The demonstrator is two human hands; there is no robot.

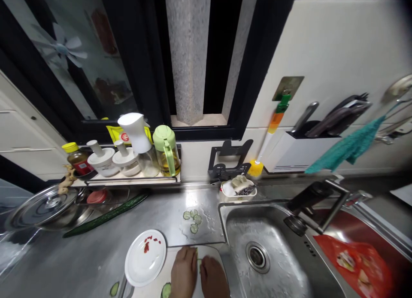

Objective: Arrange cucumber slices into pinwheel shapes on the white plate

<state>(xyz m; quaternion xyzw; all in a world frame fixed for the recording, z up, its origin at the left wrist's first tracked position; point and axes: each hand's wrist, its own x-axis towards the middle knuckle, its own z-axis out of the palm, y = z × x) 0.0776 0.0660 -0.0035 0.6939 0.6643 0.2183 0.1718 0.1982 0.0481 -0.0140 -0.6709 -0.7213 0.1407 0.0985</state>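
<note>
My left hand (pixel 184 272) and my right hand (pixel 213 277) are side by side over a white cutting board (pixel 146 292) at the bottom of the view. Both have their fingers curled and pressed down; thin green bits show in the gap between them. What the fingers hold is mostly hidden, and the right hand is slightly blurred. Left of them, a cucumber piece (pixel 166 290) lies on the board. A white plate (pixel 144 263) with small red pieces (pixel 147 247) overlaps the board's left side. Beyond the board, several cucumber slices (pixel 194 228) lie on the wet counter.
To the right is a steel sink (pixel 267 229) with a faucet (pixel 334 208) and a red plastic bag (pixel 357 263). A whole cucumber (pixel 106 214) lies before the seasoning rack (pixel 128 182). A lidded pot (pixel 48 208) stands far left. A knife holder (pixel 299 150) hangs on the wall.
</note>
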